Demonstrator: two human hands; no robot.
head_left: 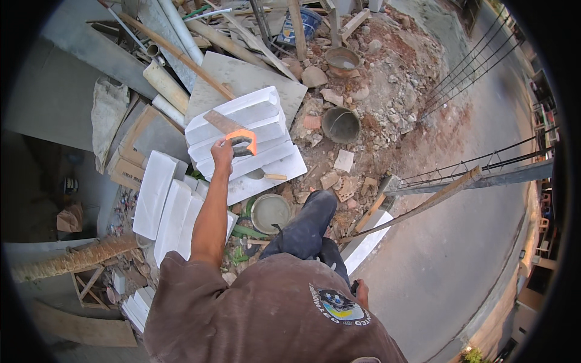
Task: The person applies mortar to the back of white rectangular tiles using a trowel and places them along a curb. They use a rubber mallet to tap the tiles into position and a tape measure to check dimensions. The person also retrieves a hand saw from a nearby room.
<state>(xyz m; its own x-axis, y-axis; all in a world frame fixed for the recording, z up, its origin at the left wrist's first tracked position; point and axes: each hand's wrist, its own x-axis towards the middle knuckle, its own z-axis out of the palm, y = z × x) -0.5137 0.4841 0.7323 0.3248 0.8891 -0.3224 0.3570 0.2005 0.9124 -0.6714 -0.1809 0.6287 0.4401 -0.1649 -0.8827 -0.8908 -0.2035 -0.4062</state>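
Reaching forward, my left hand [223, 152] is closed at the edge of the orange and black handle of a hand saw [225, 122]. The saw's blade lies across the top of a stack of long white blocks [266, 109]. A trowel with a wooden handle [276, 176] rests on a white slab [292, 164] just below the stack. Down by my right side, my right hand [362, 293] is partly hidden behind my body. Its fingers look curled by a small dark thing that I cannot make out.
More white blocks [155, 193] lean at the left. A bucket of grey mix [270, 213] stands by my knee, a black bucket [341, 125] farther off on the rubble [393, 91]. Planks and pipes [181, 30] lie behind the stack. Steel rods [478, 163] and a wooden strip [423, 199] jut out right.
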